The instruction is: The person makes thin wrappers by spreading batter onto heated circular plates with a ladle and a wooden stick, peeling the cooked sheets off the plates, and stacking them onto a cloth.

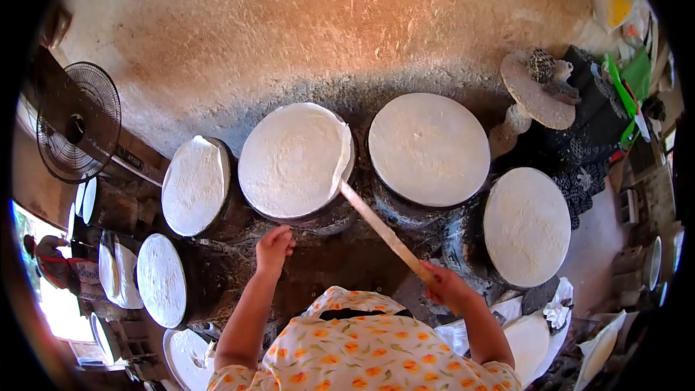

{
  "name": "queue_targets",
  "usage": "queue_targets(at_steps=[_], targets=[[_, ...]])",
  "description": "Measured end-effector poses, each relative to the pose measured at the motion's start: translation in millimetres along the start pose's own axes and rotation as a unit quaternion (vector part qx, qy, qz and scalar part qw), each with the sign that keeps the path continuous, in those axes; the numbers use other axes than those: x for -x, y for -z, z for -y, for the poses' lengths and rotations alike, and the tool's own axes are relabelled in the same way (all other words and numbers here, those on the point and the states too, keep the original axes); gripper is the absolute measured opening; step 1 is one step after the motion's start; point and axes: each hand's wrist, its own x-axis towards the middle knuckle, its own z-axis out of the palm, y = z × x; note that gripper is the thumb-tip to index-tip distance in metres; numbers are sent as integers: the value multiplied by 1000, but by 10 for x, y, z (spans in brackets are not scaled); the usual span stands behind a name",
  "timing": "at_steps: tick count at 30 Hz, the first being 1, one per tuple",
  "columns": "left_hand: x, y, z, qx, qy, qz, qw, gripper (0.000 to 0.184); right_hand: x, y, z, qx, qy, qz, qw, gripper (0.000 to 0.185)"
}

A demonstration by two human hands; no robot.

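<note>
My right hand (pixel 445 288) grips the near end of a long, flat wooden stick (pixel 385 232). The stick's far end meets the right edge of a thin white flatbread (pixel 289 163) on the middle-left round griddle, where a narrow strip of that edge is raised. My left hand (pixel 275 250) hovers just below the same griddle with its fingers curled in; I see nothing in them. To the right, a second white round (pixel 428 148) lies flat on its griddle. Left of the middle one, another white round (pixel 194 187) has a small fold at its top edge.
More white-topped griddles stand at right (pixel 527 226) and lower left (pixel 161 281). A fan (pixel 78 123) stands at far left. A stone-like disc on a stand (pixel 539 90) is by the wall (pixel 326 22). Loose white sheets (pixel 526 340) lie lower right. Another person (pixel 58 264) is far left.
</note>
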Motion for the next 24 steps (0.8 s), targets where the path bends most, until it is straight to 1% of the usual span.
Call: queue_targets(at_steps=[1, 2, 3, 4, 5, 6, 7, 8, 10, 11, 12, 13, 14, 16, 17, 18, 19, 20, 21, 22, 23, 24], targets=[[-191, -109, 65, -90, -84, -5, 992, 19, 27, -2, 15, -1, 2, 0, 1000, 65], [-368, -236, 62, -181, -199, -19, 963, 22, 60, -15, 25, 3, 6, -1, 1000, 63], [-498, -385, 6, -268, -309, -31, 912, 25, 88, -33, 7, 5, 9, -2, 1000, 62], [-554, -589, -137, -275, -308, -30, 910, 28, 95, -40, -27, 4, 10, -3, 1000, 62], [-690, -761, -135, -290, -302, -23, 908, 27, 72, -30, -53, 40, 17, -19, 999, 61], [-806, -936, -140, -342, -374, -41, 861, 29, 54, -32, -101, 76, 21, -35, 996, 60], [-817, -1150, -238, -366, -354, -58, 859, 33, 12, -48, -189, 76, 23, -36, 996, 60], [-947, -1286, -202, -424, -349, -57, 834, 36, -43, -68, -301, 105, 41, -54, 992, 59], [-967, -1581, -385, -503, -274, -65, 817, 31, -56, -103, -335, 138, 64, -72, 986, 58], [-1030, -1624, -379, -500, -277, -68, 818, 31, -15, -161, -291, 175, 79, -88, 977, 58], [-1158, -1681, -333, -548, -256, -63, 793, 28, 0, -183, -270, 212, 96, -104, 967, 58], [-1271, -1741, -278, -595, -234, -56, 767, 25, -58, -161, -434, 199, 107, -104, 969, 58], [-1370, -1743, -216, -593, -235, -57, 768, 25, -9, -168, -448, 201, 108, -106, 968, 58], [-1550, -1596, -136, -565, -265, -42, 780, 20, 72, -227, -487, 206, 109, -120, 965, 58], [-1551, -1477, -148, -566, -267, -44, 779, 20, 64, -252, -625, 243, 202, -163, 935, 59], [-1551, -1345, -164, -459, -338, -84, 817, 19, 73, -267, -745, 242, 206, -163, 934, 59], [-1544, -1216, -201, -343, -403, -120, 840, 18, 101, -287, -867, 235, 185, -188, 935, 59], [-1455, -1066, -357, -310, -480, -146, 807, 14, 129, -320, -925, 227, 163, -215, 936, 59], [-1439, -900, -424, -278, -465, -181, 821, 16, 146, -355, -967, 226, 164, -217, 935, 59], [-1401, -699, -531, -238, -471, -197, 826, 16, 191, -433, -983, 193, 162, -235, 939, 59], [-1179, -532, -799, -153, -398, -181, 886, 14, 213, -528, -997, 158, 158, -253, 941, 59], [-1253, -217, -845, -242, -549, -192, 776, 14, 206, -613, -997, 155, 154, -256, 942, 59]])
